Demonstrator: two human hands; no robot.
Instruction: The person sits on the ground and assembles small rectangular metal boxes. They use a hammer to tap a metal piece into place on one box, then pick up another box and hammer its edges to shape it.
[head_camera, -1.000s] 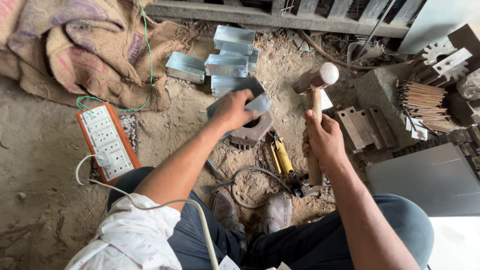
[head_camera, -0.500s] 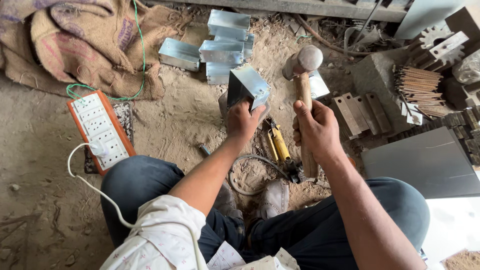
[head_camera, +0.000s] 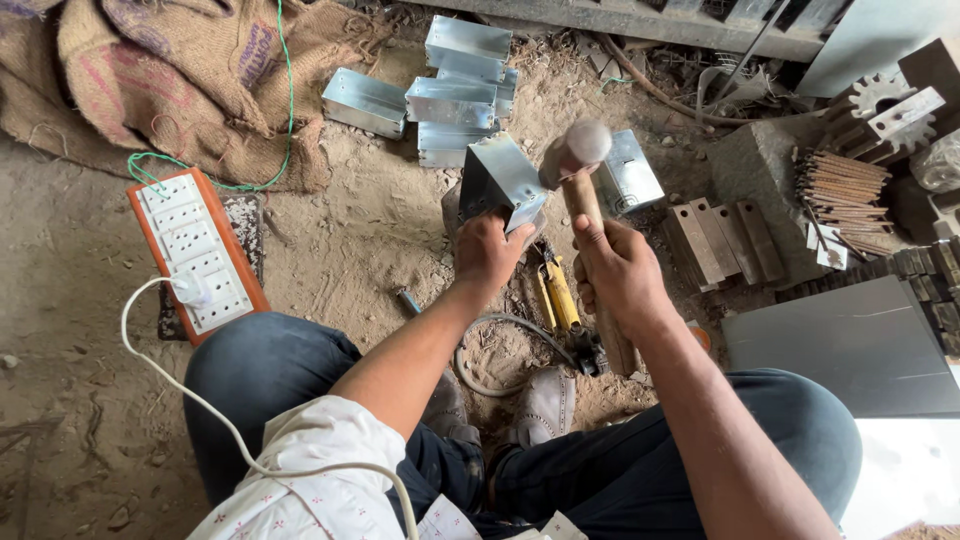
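Sandy dirt floor (head_camera: 350, 230), burlap sacks (head_camera: 170, 70), stacked metal boxes (head_camera: 455, 90)

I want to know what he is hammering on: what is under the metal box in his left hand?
The left hand tilts the open metal box on edge. Below it only sandy ground and a sliver of something grey show; hand and box hide any block beneath. The hammer meets its right side.

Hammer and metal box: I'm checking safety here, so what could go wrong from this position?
The left hand grips the metal box right beside the blurred hammer head, so a missed blow could hit its fingers. The box has thin sheet edges that might cut a bare palm. The right hand holds the handle high, giving less control.
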